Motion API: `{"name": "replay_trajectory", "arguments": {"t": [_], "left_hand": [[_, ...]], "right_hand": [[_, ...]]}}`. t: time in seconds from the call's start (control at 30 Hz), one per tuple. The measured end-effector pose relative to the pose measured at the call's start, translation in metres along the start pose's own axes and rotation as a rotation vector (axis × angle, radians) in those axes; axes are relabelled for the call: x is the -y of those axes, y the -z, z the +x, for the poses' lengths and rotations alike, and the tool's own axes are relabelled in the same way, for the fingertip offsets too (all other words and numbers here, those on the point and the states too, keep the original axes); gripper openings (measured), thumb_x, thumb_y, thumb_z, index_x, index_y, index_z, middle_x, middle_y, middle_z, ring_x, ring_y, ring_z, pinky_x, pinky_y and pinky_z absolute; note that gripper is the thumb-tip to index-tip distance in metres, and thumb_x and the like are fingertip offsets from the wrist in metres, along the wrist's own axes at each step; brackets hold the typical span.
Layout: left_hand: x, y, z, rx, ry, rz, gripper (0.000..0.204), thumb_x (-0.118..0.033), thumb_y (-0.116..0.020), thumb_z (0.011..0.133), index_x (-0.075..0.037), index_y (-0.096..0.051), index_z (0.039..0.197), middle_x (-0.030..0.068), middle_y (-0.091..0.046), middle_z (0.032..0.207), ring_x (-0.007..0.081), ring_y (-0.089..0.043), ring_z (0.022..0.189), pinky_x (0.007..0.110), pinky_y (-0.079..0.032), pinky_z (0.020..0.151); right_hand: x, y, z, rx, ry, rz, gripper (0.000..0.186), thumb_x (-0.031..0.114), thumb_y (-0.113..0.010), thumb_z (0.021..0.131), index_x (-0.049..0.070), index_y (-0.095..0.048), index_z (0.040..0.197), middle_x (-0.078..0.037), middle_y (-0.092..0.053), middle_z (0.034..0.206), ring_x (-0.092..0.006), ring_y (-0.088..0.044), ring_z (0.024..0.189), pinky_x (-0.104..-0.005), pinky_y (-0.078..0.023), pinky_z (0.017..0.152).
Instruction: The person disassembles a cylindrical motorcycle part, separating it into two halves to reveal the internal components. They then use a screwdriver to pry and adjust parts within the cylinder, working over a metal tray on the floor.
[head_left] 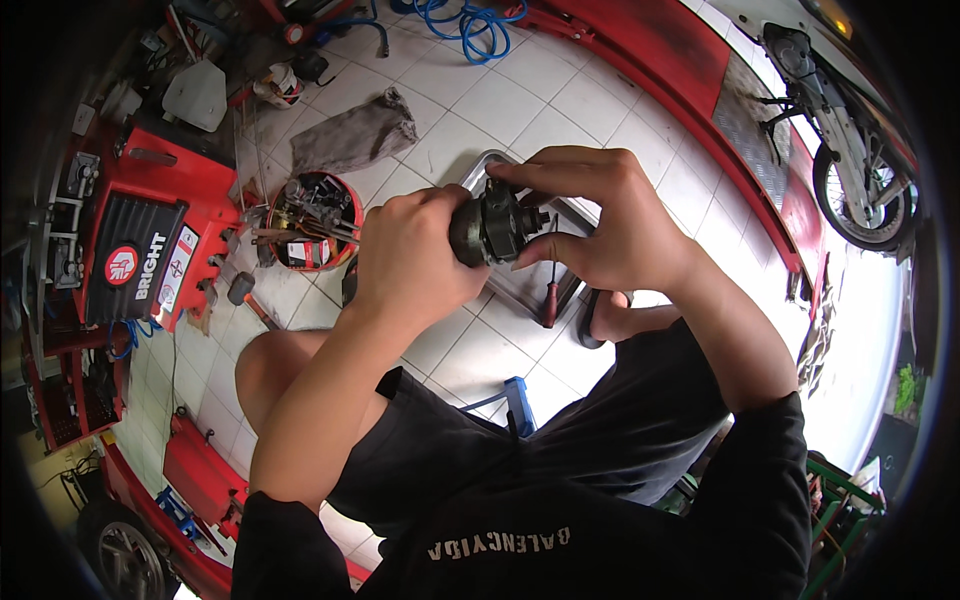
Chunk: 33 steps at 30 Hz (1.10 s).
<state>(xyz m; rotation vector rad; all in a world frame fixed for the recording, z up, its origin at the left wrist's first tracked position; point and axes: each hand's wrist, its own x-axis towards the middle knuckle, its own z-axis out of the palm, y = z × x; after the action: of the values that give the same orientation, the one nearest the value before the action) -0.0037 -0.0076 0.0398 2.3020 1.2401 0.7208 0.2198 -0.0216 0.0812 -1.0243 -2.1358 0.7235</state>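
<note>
Between my two hands, above a shallow metal tray (497, 158), is a dark round metal machine part (492, 228) with a short stepped shaft pointing right. I cannot tell its exact kind. My left hand (415, 250) wraps around its rounded left end, and most of those fingers are hidden behind it. My right hand (610, 215) curves around the shaft side, with fingers on the upper edge and the thumb low near the shaft. A screwdriver (551, 300) with a dark red handle rests below, its shank over the tray.
To the left, a round red tub (350, 190) holds tools and parts beside a red tool cabinet (180, 165). A hammer (243, 290) and a grey rag (355, 130) lie on the tiles. Blue hose (470, 35) coils ahead; a red lift platform (690, 60) and motorcycle (850, 150) stand right.
</note>
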Motion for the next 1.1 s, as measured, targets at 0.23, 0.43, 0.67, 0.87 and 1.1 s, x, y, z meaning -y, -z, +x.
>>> {"name": "replay_trajectory", "arguments": {"t": [0.23,0.43,0.67,0.87,1.1], "left_hand": [[-0.004,0.003,0.009,-0.023,-0.008,-0.138,0.037,-0.016,-0.085,0.059,-0.003,-0.071,0.091,0.0173,-0.072,0.081,0.0371,-0.072,0.075,0.044,-0.057,0.069],[-0.008,0.001,0.010,-0.058,-0.050,-0.148,0.036,-0.016,-0.084,0.059,-0.003,-0.070,0.089,0.0162,-0.072,0.079,0.0361,-0.071,0.072,0.042,-0.057,0.067],[-0.004,-0.004,0.010,-0.041,-0.094,-0.212,0.036,-0.016,-0.084,0.059,-0.003,-0.069,0.089,0.0152,-0.071,0.077,0.0361,-0.071,0.071,0.041,-0.056,0.065],[-0.003,-0.008,0.015,-0.083,-0.118,-0.178,0.041,-0.020,-0.091,0.059,-0.005,-0.071,0.091,0.0105,-0.073,0.079,0.0301,-0.075,0.075,0.037,-0.056,0.066],[-0.003,-0.003,0.012,-0.253,-0.243,-0.004,0.043,-0.007,-0.078,0.056,-0.006,-0.067,0.097,0.0097,-0.069,0.088,0.0337,-0.070,0.075,0.040,-0.056,0.065]], "right_hand": [[0.002,0.017,0.004,-0.036,0.025,0.004,0.070,0.014,-0.092,0.063,0.003,-0.068,0.127,-0.018,-0.073,0.109,-0.0350,-0.071,0.100,-0.0414,-0.056,0.088],[0.010,0.023,-0.002,-0.047,0.100,-0.041,0.062,0.010,-0.090,0.064,0.002,-0.068,0.123,-0.018,-0.071,0.114,-0.0381,-0.069,0.100,-0.0417,-0.056,0.091],[0.010,0.018,-0.007,-0.051,0.183,-0.002,0.061,0.007,-0.088,0.062,0.001,-0.069,0.120,-0.018,-0.070,0.114,-0.0392,-0.069,0.102,-0.0424,-0.057,0.090],[0.017,0.024,-0.009,-0.110,0.055,-0.099,0.066,0.019,-0.093,0.059,-0.004,-0.069,0.116,-0.021,-0.070,0.108,-0.0403,-0.069,0.095,-0.0423,-0.057,0.085],[0.036,0.016,-0.014,-0.098,-0.190,-0.040,0.066,0.018,-0.095,0.058,-0.005,-0.069,0.115,-0.023,-0.071,0.104,-0.0410,-0.071,0.089,-0.0402,-0.058,0.083]]}}
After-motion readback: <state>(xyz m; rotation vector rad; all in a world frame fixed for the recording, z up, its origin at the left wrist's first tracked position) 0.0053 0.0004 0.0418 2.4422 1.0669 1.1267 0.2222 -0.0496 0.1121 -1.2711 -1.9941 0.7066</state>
